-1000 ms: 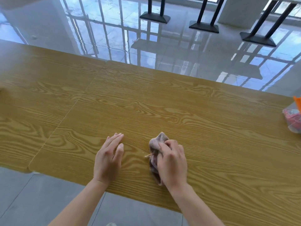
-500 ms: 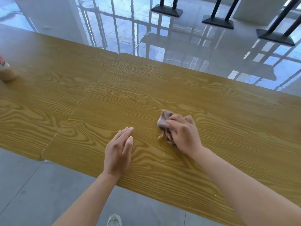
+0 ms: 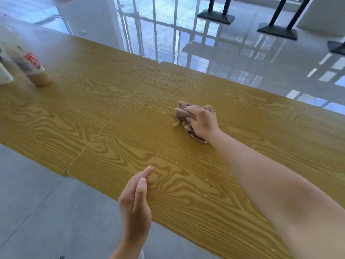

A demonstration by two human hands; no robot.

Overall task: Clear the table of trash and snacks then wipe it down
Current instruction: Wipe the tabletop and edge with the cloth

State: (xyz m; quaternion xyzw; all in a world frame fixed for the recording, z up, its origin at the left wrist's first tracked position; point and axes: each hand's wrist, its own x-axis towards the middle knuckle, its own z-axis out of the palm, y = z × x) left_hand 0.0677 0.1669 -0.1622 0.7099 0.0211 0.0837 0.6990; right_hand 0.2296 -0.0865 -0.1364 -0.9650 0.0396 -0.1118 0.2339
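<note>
Head view, looking down on a wood-grain table [image 3: 130, 131]. Gripping a crumpled brown cloth [image 3: 181, 114] with the right hand [image 3: 202, 121], fingers curled over it, pressing it to the wood just right of the seam [image 3: 112, 118] between the two tops, nearer the far edge. Holding the left hand [image 3: 135, 206] at the near edge, fingers straight and pressed together, thumb alongside, palm turned inward; touching the wood or hovering above it, cannot tell. Spotting a few pale crumbs [image 3: 206, 194] on the surface between left hand and right forearm. Catching, far left on the other top, a blurred cup [image 3: 31, 66] with red print, brownish at the base, well apart from the cloth. Beyond, glossy floor [image 3: 242, 58] and black stands [image 3: 216, 16].
</note>
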